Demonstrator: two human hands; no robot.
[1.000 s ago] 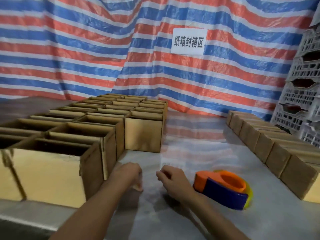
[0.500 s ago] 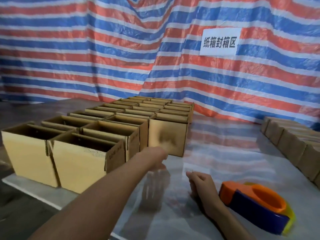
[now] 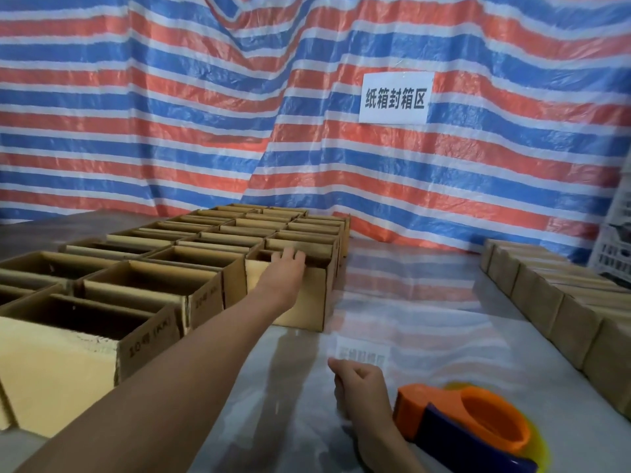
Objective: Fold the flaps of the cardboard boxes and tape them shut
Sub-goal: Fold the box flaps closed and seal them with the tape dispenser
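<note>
Several open cardboard boxes (image 3: 146, 281) stand in rows on the left of the table. My left hand (image 3: 285, 268) reaches far forward and rests on the near top edge of the front right open box (image 3: 307, 295), its fingers hooked over the rim. My right hand (image 3: 360, 384) rests on the table with its fingers loosely curled and nothing in it. An orange and blue tape dispenser (image 3: 461, 425) with yellow tape lies just right of that hand.
A row of closed cardboard boxes (image 3: 560, 302) runs along the right side. The table (image 3: 392, 302) has a shiny plastic cover. A striped tarp with a white sign (image 3: 394, 99) hangs behind. White plastic crates (image 3: 614, 247) stand at the far right.
My left arm has stretched forward from the table surface up to the rim of the front right open box. The view has swung left. My right hand stayed beside the dispenser.
</note>
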